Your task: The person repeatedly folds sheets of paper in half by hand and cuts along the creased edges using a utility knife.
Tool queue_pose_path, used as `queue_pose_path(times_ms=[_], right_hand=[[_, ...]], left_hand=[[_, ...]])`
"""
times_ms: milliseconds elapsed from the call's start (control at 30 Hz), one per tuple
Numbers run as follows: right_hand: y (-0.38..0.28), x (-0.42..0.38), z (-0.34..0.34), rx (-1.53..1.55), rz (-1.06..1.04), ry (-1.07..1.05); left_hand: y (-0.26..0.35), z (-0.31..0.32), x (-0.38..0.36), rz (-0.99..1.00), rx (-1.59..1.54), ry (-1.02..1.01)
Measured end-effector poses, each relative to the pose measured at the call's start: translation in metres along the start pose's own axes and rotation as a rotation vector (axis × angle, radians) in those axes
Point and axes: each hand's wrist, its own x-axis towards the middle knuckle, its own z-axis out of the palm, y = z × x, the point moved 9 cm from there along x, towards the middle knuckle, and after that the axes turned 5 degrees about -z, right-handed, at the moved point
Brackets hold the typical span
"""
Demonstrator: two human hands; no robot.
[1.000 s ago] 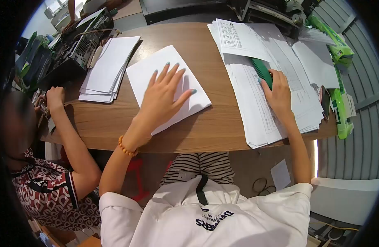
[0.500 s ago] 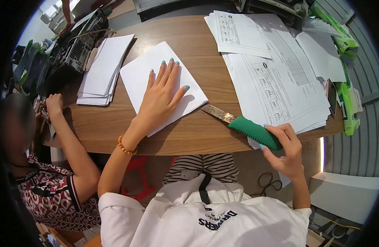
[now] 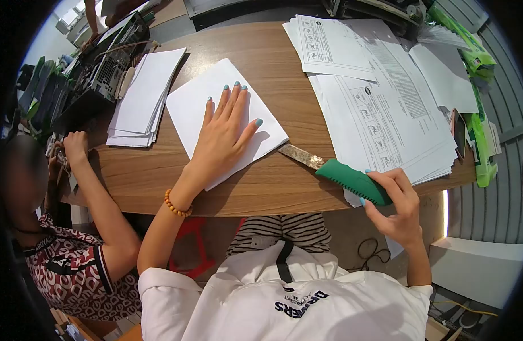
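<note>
My left hand (image 3: 222,133) lies flat with its fingers spread on a folded white sheet of paper (image 3: 187,105) on the wooden table (image 3: 244,193). In my right hand (image 3: 395,204) is the green handle of a knife (image 3: 352,181), held between thumb and fingers. The knife's worn, stained blade points left, and its tip is at the right corner of the white sheet. Part of the blade's tip may be under the paper's edge; I cannot tell.
A stack of white paper (image 3: 147,94) lies at the left, near a black computer case (image 3: 105,79). Printed sheets (image 3: 381,113) cover the right side, beside green packaging (image 3: 482,148). A seated person (image 3: 82,256) rests a forearm on the table's left edge.
</note>
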Motion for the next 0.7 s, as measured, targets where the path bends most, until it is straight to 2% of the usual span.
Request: queue_pose_path(times_ms=[367, 433, 533, 700], right_hand=[[0.001, 0.003, 0.017, 0.024, 0.021, 0.003], [-0.004, 0.005, 0.028, 0.02, 0.028, 0.005], [-0.02, 0.012, 0.038, -0.172, -0.066, 0.038], [-0.008, 0.011, 0.033, -0.148, -0.011, -0.02]], left_hand=[[0.002, 0.002, -0.002, 0.021, 0.023, -0.024], [0.008, 0.0, -0.004, 0.052, 0.111, -0.041], [0.01, -0.002, -0.006, 0.047, 0.116, -0.07], [0.008, -0.006, -0.011, 0.037, 0.137, -0.11]])
